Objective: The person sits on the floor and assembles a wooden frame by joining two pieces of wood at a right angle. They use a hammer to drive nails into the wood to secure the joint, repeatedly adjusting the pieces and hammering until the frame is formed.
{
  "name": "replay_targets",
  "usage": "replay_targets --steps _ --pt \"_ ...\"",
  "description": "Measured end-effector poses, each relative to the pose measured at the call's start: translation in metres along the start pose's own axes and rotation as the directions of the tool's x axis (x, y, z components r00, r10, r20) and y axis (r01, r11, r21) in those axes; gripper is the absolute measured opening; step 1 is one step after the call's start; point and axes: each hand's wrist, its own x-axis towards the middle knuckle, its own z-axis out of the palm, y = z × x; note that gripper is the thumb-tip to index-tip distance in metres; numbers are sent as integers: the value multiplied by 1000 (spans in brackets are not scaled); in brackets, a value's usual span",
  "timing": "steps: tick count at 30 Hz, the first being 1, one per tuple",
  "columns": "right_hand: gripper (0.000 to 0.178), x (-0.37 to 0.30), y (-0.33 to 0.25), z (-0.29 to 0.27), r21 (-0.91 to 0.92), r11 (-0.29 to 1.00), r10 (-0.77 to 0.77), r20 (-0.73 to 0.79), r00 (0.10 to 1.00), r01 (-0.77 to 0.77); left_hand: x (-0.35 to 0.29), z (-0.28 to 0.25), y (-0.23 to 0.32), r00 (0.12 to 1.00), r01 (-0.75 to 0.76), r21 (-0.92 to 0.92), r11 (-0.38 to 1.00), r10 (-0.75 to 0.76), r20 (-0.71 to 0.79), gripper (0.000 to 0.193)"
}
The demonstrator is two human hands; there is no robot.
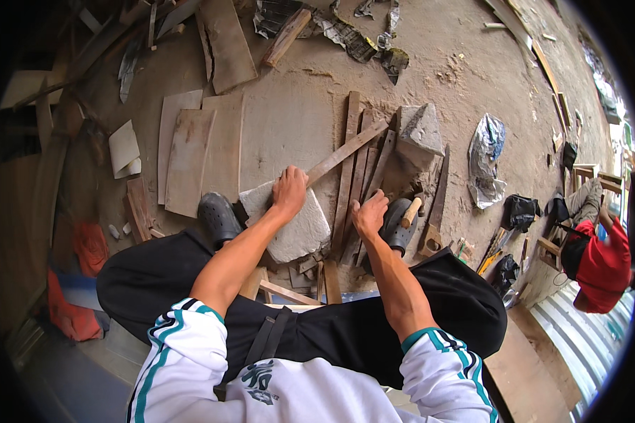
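Steadying a wooden strip point(349, 149) against a pale block point(300, 229) looks to be the step in hand: the left hand point(290, 192) pinches the strip near its lower end, over the block's upper edge at the centre of the frame, with fingers and thumb closed on it. The right hand point(370, 211), right of centre, is loosely curled just beside some dark strips point(343, 197); whether it holds anything or touches them, I cannot tell. From the left hand the wooden strip runs diagonally, its long axis rising toward the upper right, its free end pointing at the rough concrete chunk point(418, 137) and crossing above the dark strips, which lean closer to the frame's vertical. As I judge it, the next move calls for a firm left grip, so the long free end does not swing, and for a clear place for the right hand. Within reach, right of centre, lie a saw point(440, 194) and a wooden-handled tool point(411, 211) by the right shoe point(396, 220)
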Motion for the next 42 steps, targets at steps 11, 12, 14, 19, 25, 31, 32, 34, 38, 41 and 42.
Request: replay_targets --steps 11,12,14,19,25,31,32,34,38,41,42 --pt "56 5 38 -7 284 947 55 308 950 -147 -35 -52 -18 952 296 -155 942 -278 129 52" --pt "44 8 42 -4 334 932 51 272 961 -144 -46 -47 -21 971 226 -72 972 -219 94 56" --pt "38 10 54 -6 441 860 74 389 918 -256 -61 -44 -26 977 127 60 990 -135 164 64" --pt "33 4 33 -31 656 631 7 529 849 -414 -76 -34 -57 972 141 38 989 -146 184 61" --pt "49 -2 -3 -76 694 695 0 259 966 -186 -73 -56 -44 940 207 -17 978 -194 280 61" --pt "57 7 0 -68 749 659 73 25 997 -67 -77 -65 -8 974 224 -413 883 -215 69 65" --pt "64 -1 -14 -63 760 646 32 59 998 -66 -80 -72 -10 970 218 -489 845 -242 15 65" --pt "63 -2 -19 -55 774 630 -2 80 997 -60 -72 -77 1 958 206 -599 774 -283 -35 63" --pt "61 -21 -43 -42 812 564 -216 -29 976 150 -63 -84 22 939 111 -812 573 -329 -104 58" --pt "44 -23 -59 -51 838 546 -399 227 889 31 -63 -94 36 939 72 -816 574 -315 -139 56" --pt "41 -29 -70 -56 870 479 -387 332 860 -120 -64 -98 41 942 76 -801 594 -306 -138 56"
